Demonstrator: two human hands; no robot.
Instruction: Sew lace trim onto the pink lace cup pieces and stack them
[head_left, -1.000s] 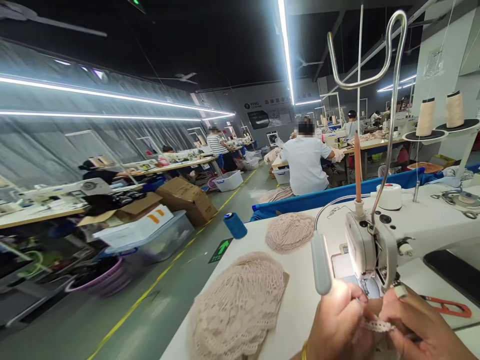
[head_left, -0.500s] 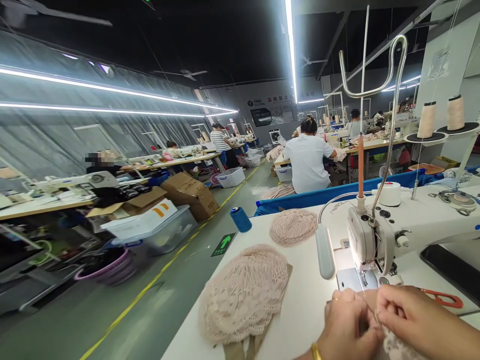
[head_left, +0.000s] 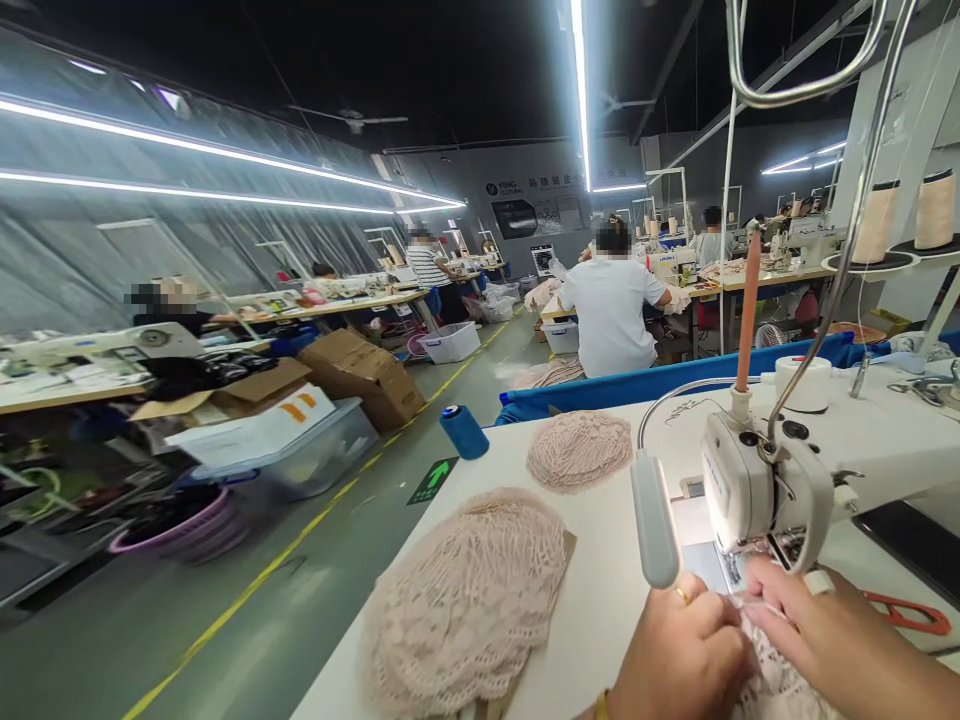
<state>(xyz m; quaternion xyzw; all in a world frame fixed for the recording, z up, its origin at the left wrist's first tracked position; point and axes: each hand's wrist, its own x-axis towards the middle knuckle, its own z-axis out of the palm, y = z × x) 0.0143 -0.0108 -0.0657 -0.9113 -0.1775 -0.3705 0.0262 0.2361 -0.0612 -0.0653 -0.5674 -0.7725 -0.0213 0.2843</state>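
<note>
My left hand (head_left: pixel 686 650) and my right hand (head_left: pixel 817 635) sit together at the bottom right, both closed on a piece of beige lace (head_left: pixel 772 685) just in front of the needle of a white sewing machine (head_left: pixel 780 480). The lace runs under both hands toward the machine's foot. A ring shows on my left hand, a white band on a finger of the right. The machine's lamp (head_left: pixel 654 520) hangs just left of my hands.
A large pile of beige lace pieces (head_left: pixel 469 600) lies left of my hands, a smaller pile (head_left: pixel 579 450) behind it, with a blue thread cone (head_left: pixel 463 432). Red snips (head_left: pixel 904 612) and a dark phone (head_left: pixel 911 535) lie to the right. Other people sew at tables beyond the aisle.
My hands have moved forward with the lace, from near the table's front edge up to the needle. The view has shifted closer to the machine.
</note>
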